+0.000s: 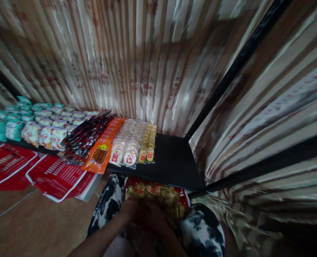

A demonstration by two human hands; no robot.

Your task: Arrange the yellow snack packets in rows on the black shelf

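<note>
Between my knees is a red basket (pixel 187 200) filled with small yellow-wrapped snack packs (pixel 164 194). My left hand (pixel 130 210) is at the basket's near left side, close to the packs. My right hand (pixel 151 214) is just beside it, over the near part of the basket. Both hands are in dark shadow, so their fingers and anything in them are hidden. Above the basket, matching yellow packs (pixel 147 144) stand in two rows on a black shelf (pixel 174 157). Left of these are rows of clear-wrapped round white snacks (pixel 130 157).
Further left on the shelf lie an orange snack bag (pixel 102 150), dark red packets (pixel 86 134), white packs (pixel 51 137) and green packs (pixel 14 128). Red baskets (pixel 58 175) sit on the floor at left. Black posts (pixel 228 82) and a striped curtain (pixel 147 71) enclose the shelf.
</note>
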